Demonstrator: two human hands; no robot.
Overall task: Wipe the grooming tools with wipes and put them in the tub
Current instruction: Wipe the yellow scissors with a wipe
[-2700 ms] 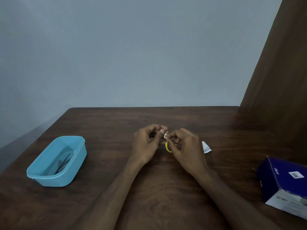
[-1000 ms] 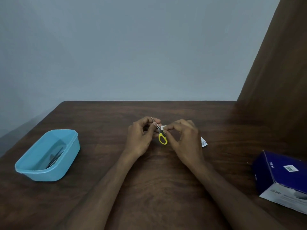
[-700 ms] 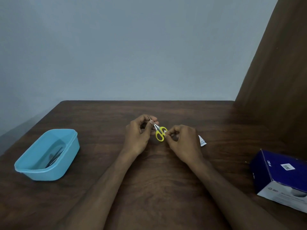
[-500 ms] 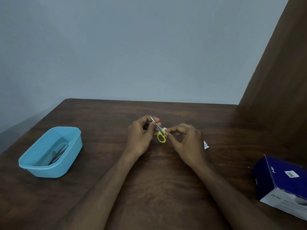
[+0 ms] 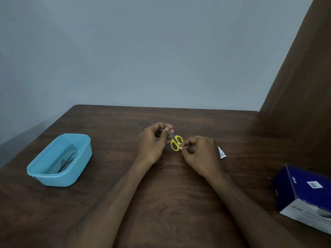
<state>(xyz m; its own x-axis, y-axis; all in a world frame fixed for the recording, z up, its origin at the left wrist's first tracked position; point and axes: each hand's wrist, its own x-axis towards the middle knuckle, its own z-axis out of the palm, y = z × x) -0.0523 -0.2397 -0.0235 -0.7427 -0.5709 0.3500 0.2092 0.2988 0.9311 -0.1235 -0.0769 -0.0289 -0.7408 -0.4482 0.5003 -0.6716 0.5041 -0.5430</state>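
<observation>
Small scissors with yellow handles [image 5: 176, 142] are held above the middle of the dark wooden table [image 5: 170, 194]. My left hand [image 5: 154, 140] pinches their metal blades between thumb and fingers. My right hand [image 5: 200, 154] pinches a small white wipe [image 5: 182, 147] against the yellow handle loops. At the left stands a light blue tub [image 5: 44, 173] with thin metal tools [image 5: 67, 162] lying inside.
A torn white wipe sachet [image 5: 222, 153] lies just right of my right hand. A dark blue and white box [image 5: 304, 196] sits at the right table edge. A brown wooden panel [image 5: 302, 86] rises at the back right.
The wipe in my right hand has slid from the blades down to the yellow handles, and the scissors now show more fully between my hands.
</observation>
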